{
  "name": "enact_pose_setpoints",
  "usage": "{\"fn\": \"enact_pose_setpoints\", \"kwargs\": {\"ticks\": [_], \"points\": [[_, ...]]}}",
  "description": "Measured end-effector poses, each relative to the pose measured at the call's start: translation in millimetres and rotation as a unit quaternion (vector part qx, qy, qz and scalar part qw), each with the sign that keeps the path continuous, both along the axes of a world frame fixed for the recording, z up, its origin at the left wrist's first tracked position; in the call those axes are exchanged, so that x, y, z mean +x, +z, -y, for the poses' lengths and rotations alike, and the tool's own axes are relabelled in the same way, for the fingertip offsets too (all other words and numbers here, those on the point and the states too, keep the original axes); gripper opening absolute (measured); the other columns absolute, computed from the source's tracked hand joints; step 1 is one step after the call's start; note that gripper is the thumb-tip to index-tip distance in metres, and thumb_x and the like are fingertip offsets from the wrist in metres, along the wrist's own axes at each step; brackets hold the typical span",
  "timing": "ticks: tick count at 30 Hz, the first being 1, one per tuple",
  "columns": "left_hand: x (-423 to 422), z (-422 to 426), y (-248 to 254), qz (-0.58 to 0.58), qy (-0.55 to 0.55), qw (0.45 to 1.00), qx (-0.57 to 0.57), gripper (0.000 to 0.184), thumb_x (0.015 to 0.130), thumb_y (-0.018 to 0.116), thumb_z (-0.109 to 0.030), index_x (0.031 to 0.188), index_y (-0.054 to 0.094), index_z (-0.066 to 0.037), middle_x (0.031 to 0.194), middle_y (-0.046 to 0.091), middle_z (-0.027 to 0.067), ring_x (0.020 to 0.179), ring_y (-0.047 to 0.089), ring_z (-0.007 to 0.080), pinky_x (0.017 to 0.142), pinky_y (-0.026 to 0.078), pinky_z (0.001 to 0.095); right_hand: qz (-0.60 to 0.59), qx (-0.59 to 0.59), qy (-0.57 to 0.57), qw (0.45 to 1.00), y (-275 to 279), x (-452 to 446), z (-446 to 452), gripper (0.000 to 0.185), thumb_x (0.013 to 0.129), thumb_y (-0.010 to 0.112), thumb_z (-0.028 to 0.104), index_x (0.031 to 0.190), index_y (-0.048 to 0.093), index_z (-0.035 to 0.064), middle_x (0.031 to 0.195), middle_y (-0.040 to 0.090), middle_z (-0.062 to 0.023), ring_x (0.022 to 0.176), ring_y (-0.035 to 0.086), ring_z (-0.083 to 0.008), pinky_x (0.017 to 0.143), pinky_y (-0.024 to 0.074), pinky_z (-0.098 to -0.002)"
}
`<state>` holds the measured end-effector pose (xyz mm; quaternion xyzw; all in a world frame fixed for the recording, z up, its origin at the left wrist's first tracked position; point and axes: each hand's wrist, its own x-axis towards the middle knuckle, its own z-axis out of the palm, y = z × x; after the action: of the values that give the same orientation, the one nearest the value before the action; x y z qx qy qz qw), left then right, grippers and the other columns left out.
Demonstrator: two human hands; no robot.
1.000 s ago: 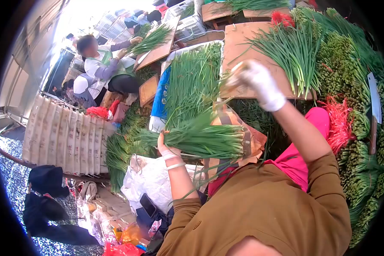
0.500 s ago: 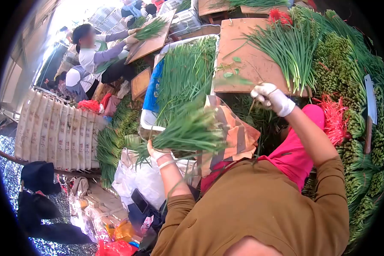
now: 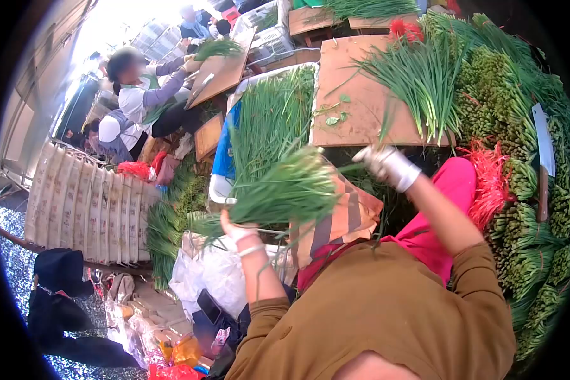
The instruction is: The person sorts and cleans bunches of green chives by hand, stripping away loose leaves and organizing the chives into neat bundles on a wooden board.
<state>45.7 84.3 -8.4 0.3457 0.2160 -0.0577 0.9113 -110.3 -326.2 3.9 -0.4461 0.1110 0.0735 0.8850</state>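
My left hand point(image 3: 239, 229), in a whitish glove, is wrapped round a large bunch of green chives point(image 3: 285, 193). The leaves fan out to the right over my lap and are partly blurred. My right hand point(image 3: 386, 167), also gloved, is closed beside the lower edge of a brown board point(image 3: 348, 69), right of the bunch. A thin tuft of chive leaves point(image 3: 387, 120) rises from its fingers, smeared by motion. On the board lies a pile of chives point(image 3: 424, 82) with pale stem ends toward me, along with several loose leaf scraps point(image 3: 337, 118).
A white tub point(image 3: 220, 190) full of chives stands ahead. Tied bundles point(image 3: 494, 88) are stacked on the right, with a cleaver point(image 3: 543, 145) and red ties point(image 3: 487, 183). Left are a white bag point(image 3: 202, 272) and a phone point(image 3: 209, 306). Another person point(image 3: 133, 95) handles chives at a board.
My right hand has moved slightly down and left, with a leaf tuft now upright above it. The bunch in my left hand has turned, its pale ends now showing at upper right.
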Motion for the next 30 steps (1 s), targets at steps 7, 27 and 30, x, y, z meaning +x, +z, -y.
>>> {"fn": "enact_pose_setpoints", "kwargs": {"ticks": [7,27,30], "points": [[-34,39,118,0.050,-0.016,0.995,0.080,0.036,0.086,0.047,-0.042,0.096,0.061,-0.011,0.105,0.064,0.0152,0.096,0.061,0.0322,0.087,0.048,0.0524,0.110,0.018,-0.082,0.990,58,5,13,0.019,0.095,0.052,0.019,0.099,0.063,0.0047,0.061,0.051,0.0083,0.041,0.034,0.0013,0.036,0.0239,-0.0169],[-36,89,198,0.383,-0.249,0.889,-0.039,0.023,0.081,0.055,-0.004,0.104,0.051,-0.006,0.088,0.058,0.0060,0.086,0.056,0.0197,0.090,0.042,0.0416,0.114,-0.561,-0.155,0.805,-44,19,133,0.025,0.081,0.059,0.034,0.091,0.069,0.0132,0.060,0.054,-0.0034,0.054,0.051,-0.0187,0.052,0.0419,-0.0378],[-50,103,187,0.430,-0.286,0.856,0.025,0.030,0.079,0.053,-0.002,0.109,0.049,-0.008,0.087,0.058,0.0064,0.089,0.057,0.0236,0.098,0.039,0.0455,-0.086,-0.748,0.152,0.640,110,11,102,0.027,0.077,0.058,0.030,0.085,0.071,0.0077,0.078,0.066,-0.0122,0.072,0.063,-0.0286,0.065,0.0482,-0.0403]]}}
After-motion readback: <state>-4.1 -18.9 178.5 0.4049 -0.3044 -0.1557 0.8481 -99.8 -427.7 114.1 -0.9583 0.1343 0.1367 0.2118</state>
